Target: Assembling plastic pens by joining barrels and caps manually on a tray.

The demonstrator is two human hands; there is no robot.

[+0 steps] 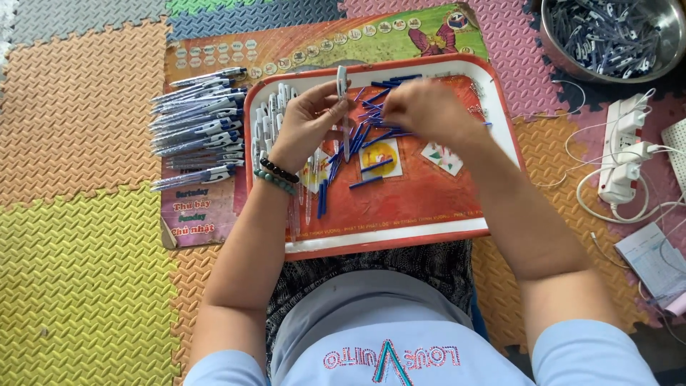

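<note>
Nearest the camera, your pale blue shirt (421, 350) fills the bottom of the frame as you sit on a floor of coloured foam mats (78, 286). Far left, a fanned row of finished blue-and-white pens (196, 125) lies on a printed cardboard sheet (193, 214), well clear of your reach. Just right of it, the red tray (421, 200) holds everything in play. Your left hand (309, 118), beaded bracelets (277, 176) at the wrist, is closed narrowly on a clear pen barrel (343, 107), held upright by its upper part. Beneath that wrist more white and clear barrels (275, 107) crowd the tray's left edge. Centre tray, loose blue refills (371, 121) lie scattered; your right hand (425, 107) is down among them, fingers curled, though whether it has pinched one cannot be told. Barrel and refills look light, stiff and smooth, likely to roll; take them mid-shaft between fingertips. Far right, a steel bowl (614, 36) of pen parts sits beyond the tray, with a white power strip (622, 157), trailing cables and papers (654, 261) nearer.
</note>
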